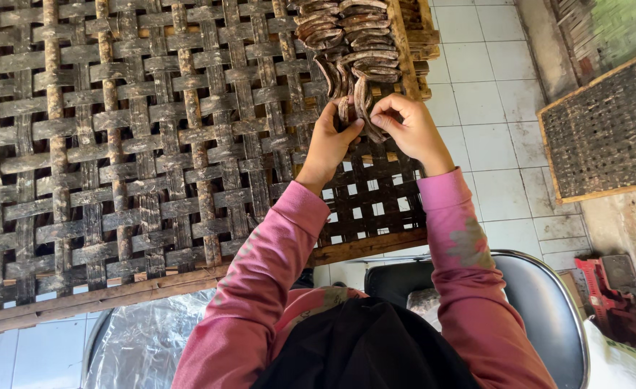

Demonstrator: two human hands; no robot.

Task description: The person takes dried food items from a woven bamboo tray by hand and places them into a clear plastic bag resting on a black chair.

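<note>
Single head view — looks steeply down, close over woven tray (116, 144) — tiled floor (491, 108) beyond.

A small craft or food-drying workshop, by the look of it, set on a pale tiled floor (487, 94) rather than in a furnished room. Marked as such by the big woven bamboo-strip rack (138, 144) in its wooden frame, a row of dark curved strips (350, 43) laid overlapping on it, and a second framed woven rack (606, 130) lying near a rough wall. Also a steel basin (548, 310), a basin lined with clear plastic sheeting (145, 346), and red plastic scraps (595, 284) in the corner.
</note>
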